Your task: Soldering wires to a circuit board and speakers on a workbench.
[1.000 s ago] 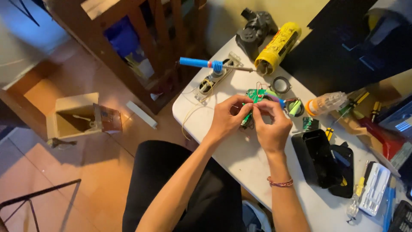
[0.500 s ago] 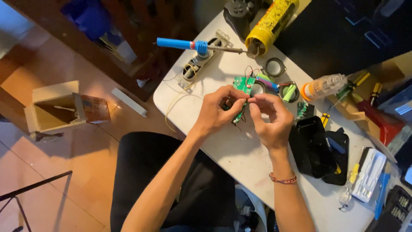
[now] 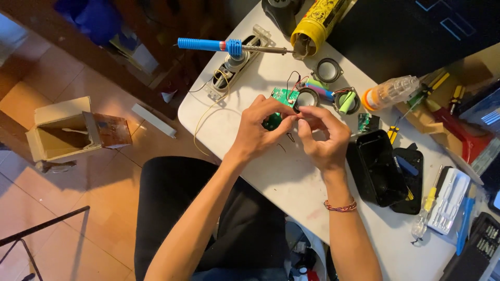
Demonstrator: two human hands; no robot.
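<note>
White table (image 3: 291, 182) carrying, from larger to smaller, a black plastic housing (image 3: 377, 169) at the right, a yellow canister (image 3: 317, 23) at the far edge, a blue-handled soldering iron (image 3: 229, 47) on its stand, and a small round speaker (image 3: 327, 70). Above the table's middle the left hand (image 3: 258, 132) and right hand (image 3: 325, 138) meet fingertip to fingertip, pinched together on something too small to make out. Just beyond the fingertips lies a green circuit board (image 3: 281, 99), partly hidden by the left hand, its wires running to a second small speaker (image 3: 306, 97) beside it.
</note>
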